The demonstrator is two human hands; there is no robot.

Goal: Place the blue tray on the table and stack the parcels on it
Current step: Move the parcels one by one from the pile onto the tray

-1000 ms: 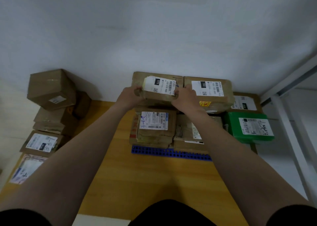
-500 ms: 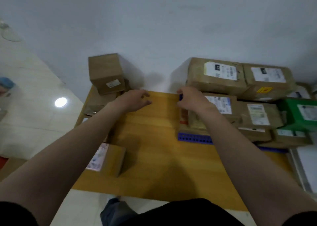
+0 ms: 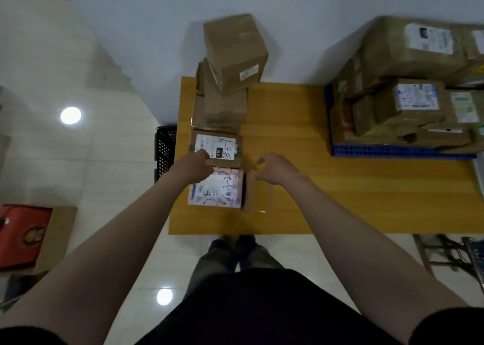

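The blue tray (image 3: 392,151) lies on the right part of the wooden table (image 3: 340,200) and carries several brown parcels (image 3: 416,101) stacked in layers. Along the table's left edge runs a row of loose parcels: a brown cube box (image 3: 235,54) on top of another box (image 3: 222,109), then a labelled parcel marked 33-1 (image 3: 222,145), then a pink-and-white parcel (image 3: 217,190) nearest me. My left hand (image 3: 195,165) rests its fingers on the near left corner of the 33-1 parcel. My right hand (image 3: 275,168) hovers just right of that parcel, fingers apart, holding nothing.
A black perforated crate (image 3: 165,148) stands on the floor against the table's left side. A red box on cardboard (image 3: 21,234) lies on the floor at far left. A metal frame (image 3: 445,250) stands below the table's right end. A white wall backs the table.
Both hands let go of the parcel on top of the tray stack and moved left to the loose row. The view swung left with them.
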